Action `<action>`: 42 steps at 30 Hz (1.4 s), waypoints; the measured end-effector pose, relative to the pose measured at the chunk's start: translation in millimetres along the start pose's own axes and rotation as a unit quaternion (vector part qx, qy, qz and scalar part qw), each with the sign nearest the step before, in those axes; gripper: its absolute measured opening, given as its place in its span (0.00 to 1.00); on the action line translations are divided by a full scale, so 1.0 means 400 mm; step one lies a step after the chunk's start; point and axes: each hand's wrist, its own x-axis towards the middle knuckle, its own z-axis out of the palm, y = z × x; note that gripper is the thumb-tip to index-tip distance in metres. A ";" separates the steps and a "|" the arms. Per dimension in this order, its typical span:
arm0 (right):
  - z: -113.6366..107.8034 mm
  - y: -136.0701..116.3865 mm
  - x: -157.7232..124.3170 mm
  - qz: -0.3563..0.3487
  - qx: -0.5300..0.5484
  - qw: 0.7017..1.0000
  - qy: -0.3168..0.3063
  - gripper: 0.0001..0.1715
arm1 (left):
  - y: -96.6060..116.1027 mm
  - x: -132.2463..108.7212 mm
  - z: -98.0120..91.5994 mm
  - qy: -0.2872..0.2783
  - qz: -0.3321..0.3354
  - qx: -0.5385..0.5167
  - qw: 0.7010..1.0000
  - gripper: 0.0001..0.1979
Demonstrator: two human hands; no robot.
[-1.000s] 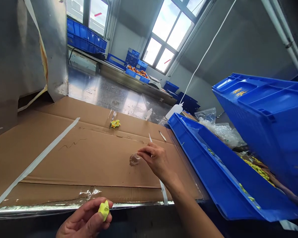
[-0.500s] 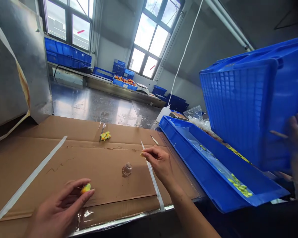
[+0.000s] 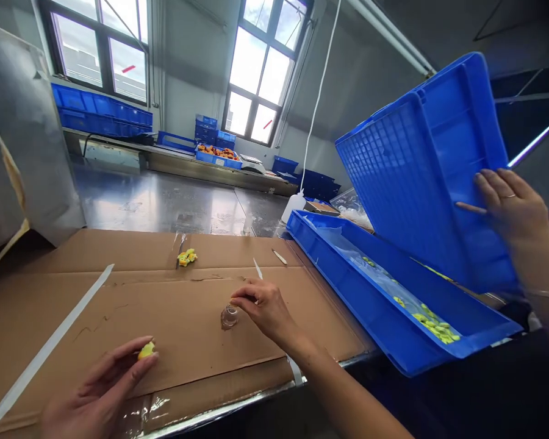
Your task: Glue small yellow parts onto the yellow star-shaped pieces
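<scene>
Our work spreads over a sheet of brown cardboard [image 3: 178,335], with a tilted blue crate [image 3: 393,195] off to the right, steadied by a co-worker's hand [image 3: 515,204]. A long blue plastic tray [image 3: 348,308] runs along the cardboard's right side, small yellow-green pieces [image 3: 434,326] lying in it.

Our two hands are well apart. Our right hand [image 3: 263,308] reaches in from the right, thumb and finger pinched together just above the cup's rim; we see a pale speck at the tips, too small to tell whether it is gripped. Our left hand [image 3: 112,378] is nearer to us and lower on the left, thumb and fingers closed on a piece.

The small clear cup [image 3: 229,318] sits on the cardboard, to the right of our left hand and slightly farther from us; our right hand is much the nearer. It is short and see-through, with no clear long axis that we can make out.

The yellow-and-orange piece [image 3: 147,350] is smallest: bright lemon yellow above, orange at its lower edge. Our fingers cover part of it, so we cannot tell its long axis.
</scene>
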 end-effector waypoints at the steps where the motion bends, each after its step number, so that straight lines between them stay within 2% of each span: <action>1: 0.002 0.001 0.000 -0.003 -0.004 1.000 -0.008 0.13 | 0.010 -0.003 -0.003 0.006 -0.020 -0.014 1.000 0.21; 5: -0.002 0.011 0.000 -0.012 -0.018 0.999 -0.028 0.13 | 0.046 -0.014 0.001 0.031 -0.079 -0.070 0.994 0.23; 10: -0.009 0.019 0.000 -0.019 -0.043 0.998 -0.040 0.11 | 0.045 -0.017 0.012 0.043 -0.061 -0.106 0.992 0.19; 16: -0.003 0.008 -0.001 -0.028 -0.065 0.996 -0.051 0.10 | 0.050 -0.026 0.014 0.027 -0.035 -0.149 0.988 0.15; 30: -0.001 0.007 -0.003 -0.032 -0.084 0.995 -0.051 0.10 | 0.057 -0.029 0.018 0.049 -0.007 -0.130 0.990 0.12; 35: 0.000 0.007 -0.003 -0.033 -0.091 0.994 -0.054 0.09 | 0.066 -0.031 0.018 0.066 -0.017 -0.100 0.993 0.14; 42: -0.003 0.010 -0.002 -0.035 -0.101 0.992 -0.062 0.09 | 0.058 -0.029 0.018 0.058 -0.020 -0.104 0.993 0.13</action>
